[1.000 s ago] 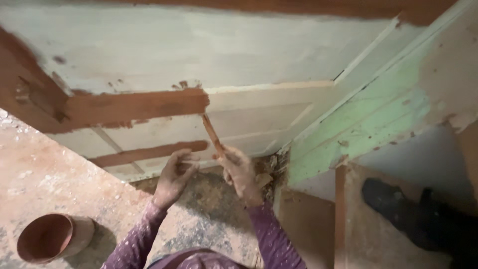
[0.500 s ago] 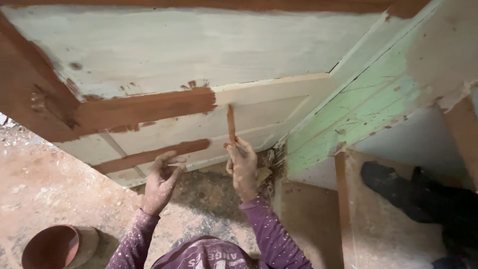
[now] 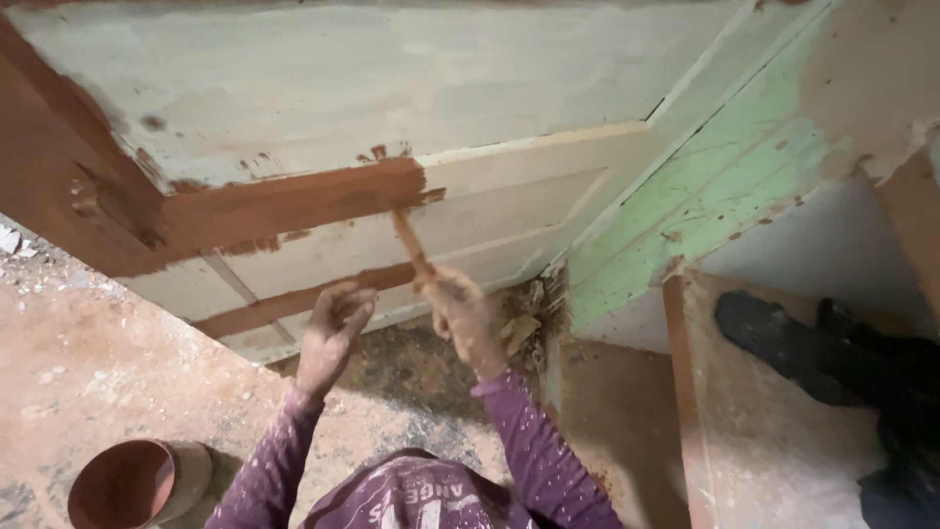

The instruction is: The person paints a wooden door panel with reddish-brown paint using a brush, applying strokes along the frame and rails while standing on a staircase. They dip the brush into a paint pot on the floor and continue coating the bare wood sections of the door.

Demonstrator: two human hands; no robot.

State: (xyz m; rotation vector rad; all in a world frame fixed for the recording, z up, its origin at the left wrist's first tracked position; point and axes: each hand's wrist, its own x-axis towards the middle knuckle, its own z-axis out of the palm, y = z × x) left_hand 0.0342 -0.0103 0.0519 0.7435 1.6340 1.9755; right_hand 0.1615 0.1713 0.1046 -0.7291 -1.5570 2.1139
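Right hand (image 3: 468, 318) closed around a paint-coated brush (image 3: 411, 245), long axis slanting up and left from the grip, tip touching the right end of the brown-painted rail (image 3: 294, 201) on the pale door (image 3: 392, 88). Left hand (image 3: 333, 328) empty, fingers loosely curled, probably off the door. Paint bucket (image 3: 132, 482) near the floor's lower-left corner.

Wood door (image 3: 392, 88): matt pale primer, wet-looking brown paint on rails; floor (image 3: 88, 362) rough, dusty concrete; frame (image 3: 705, 196) chipped green paint; sleeves (image 3: 529, 451) speckled knit cloth.
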